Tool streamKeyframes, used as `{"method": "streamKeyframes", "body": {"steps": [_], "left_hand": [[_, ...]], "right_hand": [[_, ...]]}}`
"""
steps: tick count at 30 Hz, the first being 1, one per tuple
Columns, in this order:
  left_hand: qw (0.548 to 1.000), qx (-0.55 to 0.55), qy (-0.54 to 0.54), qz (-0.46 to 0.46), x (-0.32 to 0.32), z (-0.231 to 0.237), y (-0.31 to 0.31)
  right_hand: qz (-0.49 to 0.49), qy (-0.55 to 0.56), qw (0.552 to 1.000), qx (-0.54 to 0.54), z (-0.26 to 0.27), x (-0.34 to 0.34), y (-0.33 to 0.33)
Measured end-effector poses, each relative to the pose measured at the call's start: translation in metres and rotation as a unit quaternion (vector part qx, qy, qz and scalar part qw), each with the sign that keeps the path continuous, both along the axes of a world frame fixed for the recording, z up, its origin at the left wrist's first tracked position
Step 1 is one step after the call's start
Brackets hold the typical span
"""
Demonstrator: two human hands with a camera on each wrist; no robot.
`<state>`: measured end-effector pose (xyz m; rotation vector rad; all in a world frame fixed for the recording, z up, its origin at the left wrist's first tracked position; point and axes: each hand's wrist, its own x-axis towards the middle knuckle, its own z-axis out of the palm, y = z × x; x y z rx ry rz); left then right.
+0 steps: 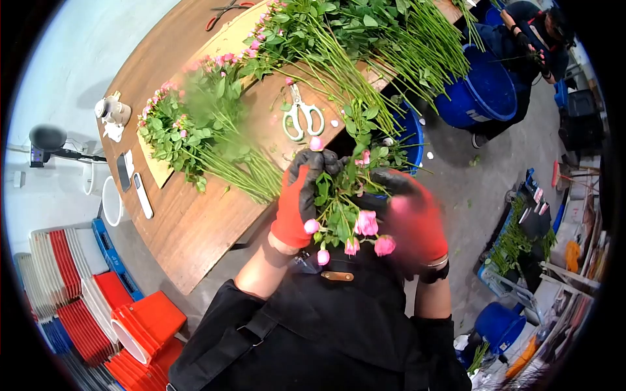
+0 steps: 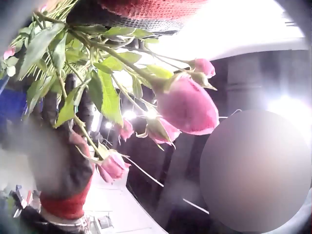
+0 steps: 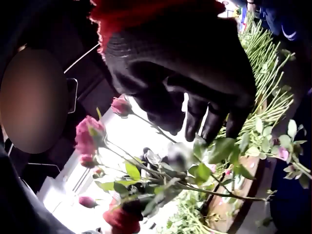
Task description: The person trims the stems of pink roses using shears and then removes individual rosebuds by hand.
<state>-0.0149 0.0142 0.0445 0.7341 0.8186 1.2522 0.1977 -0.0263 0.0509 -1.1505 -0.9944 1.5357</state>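
A spray of pink roses with green leaves hangs in front of the dark apron, blooms toward the body. My left hand, in a red and black glove, holds its stems with curled fingers. In the right wrist view, the gloved right hand is just above the leaves, its fingers loosely extended. The left wrist view shows a large pink bloom close up, with the right hand beyond the leaves. Another small rosebud shows by the left fingertips.
On the wooden table lie bunches of roses, a long pile of stems and pale-handled scissors. Blue buckets stand on the floor beyond, near another person. Stacked red crates stand at the lower left.
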Motion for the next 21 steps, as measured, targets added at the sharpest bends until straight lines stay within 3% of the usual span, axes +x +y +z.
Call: {"method": "streamKeyframes", "body": {"steps": [2, 4, 6, 8, 9, 10, 12, 14, 16, 21], "left_hand": [[1.0, -0.001, -0.012, 0.014, 0.002, -0.011, 0.001], [0.963, 0.201, 0.169, 0.058, 0.006, -0.015, -0.002], [0.969, 0.183, 0.162, 0.048, 0.008, -0.011, -0.005], [0.998, -0.06, -0.033, -0.016, 0.009, 0.006, -0.007], [0.994, -0.074, -0.078, -0.014, 0.012, 0.012, -0.008], [0.995, -0.082, -0.051, -0.025, 0.012, 0.027, -0.01], [0.995, 0.052, 0.067, -0.045, 0.007, 0.023, -0.006], [0.977, 0.108, 0.172, -0.06, 0.006, 0.029, -0.003], [0.974, 0.15, 0.17, -0.028, 0.011, 0.017, -0.002], [0.98, 0.134, 0.146, -0.009, 0.014, 0.022, -0.007]], "right_hand": [[0.005, -0.01, 1.0, 0.007, -0.006, -0.003, -0.01], [0.022, 0.01, 0.999, 0.044, -0.01, -0.008, -0.007], [0.024, 0.023, 0.995, 0.092, -0.019, -0.012, -0.001], [-0.012, 0.02, 0.994, 0.103, -0.019, -0.021, 0.0], [-0.038, 0.034, 0.993, 0.103, -0.016, -0.028, 0.0], [-0.064, 0.047, 0.991, 0.103, -0.013, -0.035, -0.001], [-0.066, 0.071, 0.991, 0.097, -0.013, -0.037, 0.001], [-0.048, 0.072, 0.992, 0.093, -0.018, -0.035, 0.003], [-0.035, 0.061, 0.993, 0.098, -0.021, -0.034, 0.003], [-0.051, 0.032, 0.993, 0.097, -0.017, -0.04, -0.002]]}}
